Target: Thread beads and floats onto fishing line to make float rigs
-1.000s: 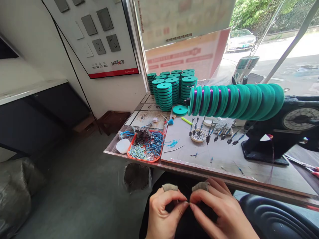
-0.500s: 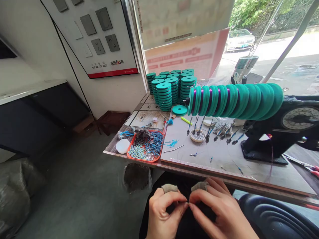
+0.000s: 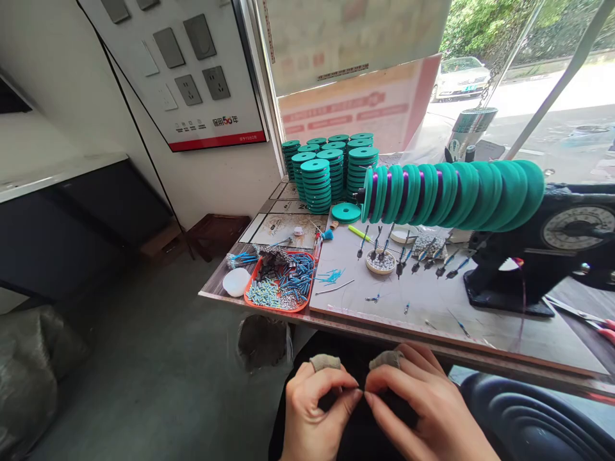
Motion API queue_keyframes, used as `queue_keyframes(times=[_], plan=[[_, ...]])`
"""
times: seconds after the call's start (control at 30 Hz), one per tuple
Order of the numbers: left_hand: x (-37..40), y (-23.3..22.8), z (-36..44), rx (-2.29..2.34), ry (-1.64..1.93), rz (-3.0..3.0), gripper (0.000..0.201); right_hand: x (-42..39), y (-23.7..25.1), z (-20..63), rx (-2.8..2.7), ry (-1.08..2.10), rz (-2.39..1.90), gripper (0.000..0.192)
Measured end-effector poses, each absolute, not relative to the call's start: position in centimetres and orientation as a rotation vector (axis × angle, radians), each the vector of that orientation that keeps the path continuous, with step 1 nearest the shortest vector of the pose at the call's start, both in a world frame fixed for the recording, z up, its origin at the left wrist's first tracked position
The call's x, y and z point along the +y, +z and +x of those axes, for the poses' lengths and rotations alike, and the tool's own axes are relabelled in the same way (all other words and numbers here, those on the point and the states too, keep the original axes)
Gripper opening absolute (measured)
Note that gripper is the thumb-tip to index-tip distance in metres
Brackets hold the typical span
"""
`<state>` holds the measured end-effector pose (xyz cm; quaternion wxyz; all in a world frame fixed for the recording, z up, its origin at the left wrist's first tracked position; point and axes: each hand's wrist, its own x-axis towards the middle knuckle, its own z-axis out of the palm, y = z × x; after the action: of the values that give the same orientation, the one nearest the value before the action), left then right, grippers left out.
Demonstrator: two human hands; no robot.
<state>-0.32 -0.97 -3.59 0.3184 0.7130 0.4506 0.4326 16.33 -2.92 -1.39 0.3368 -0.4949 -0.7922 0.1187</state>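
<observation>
two hands pinched together below the edge of the surface

on the far left of the surface (image 3: pixel 432 301) lies a white oval lump (image 3: pixel 237 282), touching an orange tray (image 3: pixel 254 301) heaped with blue and silver small parts. behind the tray, toward the window, stand stacks of teal discs (image 3: pixel 331 173), with one loose teal disc (image 3: pixel 346 212) lying flat in front of them. further right a small bowl of beads (image 3: pixel 381 262) sits under a long row of teal discs (image 3: pixel 454 195) threaded side by side on a horizontal shaft, with purple line showing between several of them. thin blue-tipped pieces hang from that row, just above the surface. the shaft runs into a black winding machine (image 3: pixel 542 256) with a round dial at the right end.

low in front, below the edge of the surface and over a dark lap, the left hand (image 3: pixel 314 410) is curled, thumb and forefinger closed to a pinch, a cloth sleeve on one finger. the right hand (image 3: pixel 427 410) meets it tip to tip, pinched the same way, also with a cloth sleeve on a finger. whatever sits between the fingertips is too fine to make out; i cannot tell what it is. to the right of the hands curves a dark chair arm (image 3: pixel 523 416).
</observation>
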Motion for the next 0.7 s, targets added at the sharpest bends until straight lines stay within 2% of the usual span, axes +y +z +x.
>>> queue_keyframes(times=[0.33,0.7], plan=[[-1.2,-4.2,-0.4,1.203,1.137,1.898,0.006,-2.6,-1.2,16.6,-2.136,0.280,-1.271,0.010],[-0.9,-3.3,-1.1,1.186,1.116,2.436,0.006,-2.8,-1.5,16.7,-2.102,0.343,-1.284,0.011]])
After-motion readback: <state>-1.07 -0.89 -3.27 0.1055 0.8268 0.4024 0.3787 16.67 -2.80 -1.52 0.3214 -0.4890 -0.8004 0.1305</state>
